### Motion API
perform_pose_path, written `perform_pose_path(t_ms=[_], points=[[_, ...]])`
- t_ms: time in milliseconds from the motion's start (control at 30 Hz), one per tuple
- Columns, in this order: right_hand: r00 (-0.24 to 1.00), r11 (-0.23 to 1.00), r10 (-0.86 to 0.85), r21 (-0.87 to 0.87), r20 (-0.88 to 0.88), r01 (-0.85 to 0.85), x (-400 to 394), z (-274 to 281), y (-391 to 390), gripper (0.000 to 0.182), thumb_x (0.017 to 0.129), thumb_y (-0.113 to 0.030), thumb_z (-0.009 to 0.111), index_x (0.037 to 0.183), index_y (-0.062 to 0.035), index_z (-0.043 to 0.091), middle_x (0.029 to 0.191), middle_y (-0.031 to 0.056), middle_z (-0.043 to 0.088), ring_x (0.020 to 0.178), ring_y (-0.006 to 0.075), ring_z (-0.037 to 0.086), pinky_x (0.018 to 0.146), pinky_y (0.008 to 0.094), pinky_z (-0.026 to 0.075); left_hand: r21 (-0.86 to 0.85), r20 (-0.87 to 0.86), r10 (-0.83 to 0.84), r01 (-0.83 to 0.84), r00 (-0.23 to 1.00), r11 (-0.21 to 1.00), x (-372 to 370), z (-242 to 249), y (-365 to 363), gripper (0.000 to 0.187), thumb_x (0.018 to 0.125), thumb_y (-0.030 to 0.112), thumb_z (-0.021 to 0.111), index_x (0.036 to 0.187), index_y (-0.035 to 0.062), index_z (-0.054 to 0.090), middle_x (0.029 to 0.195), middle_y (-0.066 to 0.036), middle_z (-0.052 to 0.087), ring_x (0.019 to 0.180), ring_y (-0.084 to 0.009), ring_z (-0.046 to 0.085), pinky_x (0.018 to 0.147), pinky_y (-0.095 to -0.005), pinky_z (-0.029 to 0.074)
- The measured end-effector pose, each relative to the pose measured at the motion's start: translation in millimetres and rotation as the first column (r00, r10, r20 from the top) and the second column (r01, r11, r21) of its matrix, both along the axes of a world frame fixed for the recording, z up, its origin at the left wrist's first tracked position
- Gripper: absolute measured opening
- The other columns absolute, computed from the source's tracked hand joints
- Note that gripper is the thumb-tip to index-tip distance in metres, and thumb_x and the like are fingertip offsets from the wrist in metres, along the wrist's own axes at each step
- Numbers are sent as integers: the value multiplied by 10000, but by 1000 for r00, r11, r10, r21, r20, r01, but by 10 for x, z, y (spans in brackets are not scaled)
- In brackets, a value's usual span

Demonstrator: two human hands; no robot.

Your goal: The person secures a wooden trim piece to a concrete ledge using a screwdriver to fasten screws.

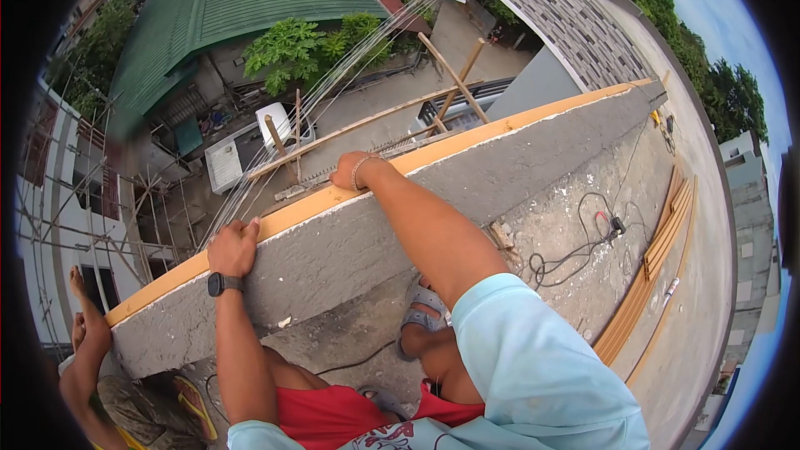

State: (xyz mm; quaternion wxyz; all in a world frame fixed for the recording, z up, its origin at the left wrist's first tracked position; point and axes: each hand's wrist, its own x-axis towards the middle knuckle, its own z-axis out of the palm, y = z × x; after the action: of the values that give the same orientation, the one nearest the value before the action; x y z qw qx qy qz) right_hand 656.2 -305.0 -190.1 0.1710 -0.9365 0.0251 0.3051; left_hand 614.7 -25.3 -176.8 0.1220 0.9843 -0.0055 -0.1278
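A long wooden board (300,210) lies along the outer top edge of a rough grey cement parapet (350,246). My left hand (234,248), below which a dark watch shows, grips the board with its fingers over the far edge. Farther right along the same board, my right hand (357,170), with a bracelet at the wrist, has its fingers curled over the far side. The fingertips of both hands are partly hidden behind the board.
Another person's arm (93,337) reaches the board's left end. Wooden strips (658,258) and a black cable (575,260) lie on the rooftop floor at right. Beyond the parapet are wires, timber bracing (457,75), a white truck (229,162) and ground far below.
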Motion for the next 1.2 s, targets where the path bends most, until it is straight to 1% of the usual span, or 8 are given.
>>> perform_pose_path(t_ms=[367,433,667,733,900,933,1067,1200], points=[[1000,999,14,-35,-13,-14,4,17,16,444,871,-332,456,1176,-67,642,1285,139,575,1185,289,555,993,408,423,16,0,-7,7,1000,1000,-2,-1,1,550,879,536,465,1055,63,683,1073,-228,638,1042,-390,585,930,-472,414],[1000,1000,-1,2,5,1,6,-12,1,503,874,-410,466,1138,-22,647,1243,195,588,1168,335,552,1001,420,409,23,0,-5,5,1000,1000,-5,7,-9,549,879,536,466,1057,64,683,1076,-226,637,1046,-387,584,930,-474,414],[1000,1000,4,12,0,-4,13,-18,1,517,880,-418,459,1159,-18,633,1247,197,584,1171,334,550,1005,418,405,35,3,0,0,1000,999,3,-27,9,558,879,538,466,1054,54,682,1067,-225,637,1051,-387,579,940,-479,403],[1000,999,1,-36,-3,-1,29,-51,2,458,874,-352,454,1161,-51,645,1268,156,582,1177,298,558,985,398,430,51,4,-11,11,1000,999,7,-33,9,568,878,543,464,1055,49,681,1078,-223,633,1061,-383,573,955,-481,390],[1000,1000,15,-22,1,-15,58,-145,-31,496,883,-406,461,1136,-22,647,1228,187,597,1153,343,560,991,413,417,-8,-66,-14,14,998,1000,17,-60,38,600,871,558,457,1097,44,666,1114,-214,623,1064,-365,573,999,-488,349],[999,999,32,-32,-1,-32,96,-233,-53,505,889,-416,463,1120,-7,650,1206,203,603,1141,350,563,981,415,420,-2,54,-40,40,998,999,-15,-111,52,573,878,545,445,993,38,686,1046,-215,644,988,-386,605,885,-463,442],[970,973,233,-25,72,-231,176,-351,-153,505,894,-403,456,1024,36,671,1122,271,609,1070,400,575,954,419,435,29,-31,-33,34,999,999,-23,-6,-11,622,890,577,408,1096,47,660,1124,-205,624,1111,-341,558,1003,-473,355],[976,983,183,12,115,-186,240,-554,-256,510,881,-400,473,961,67,662,1083,293,610,1048,424,575,934,412,442,30,16,4,-4,1000,1000,-46,-8,7,614,888,570,406,1111,57,661,1136,-195,622,1124,-332,554,1029,-483,333]])
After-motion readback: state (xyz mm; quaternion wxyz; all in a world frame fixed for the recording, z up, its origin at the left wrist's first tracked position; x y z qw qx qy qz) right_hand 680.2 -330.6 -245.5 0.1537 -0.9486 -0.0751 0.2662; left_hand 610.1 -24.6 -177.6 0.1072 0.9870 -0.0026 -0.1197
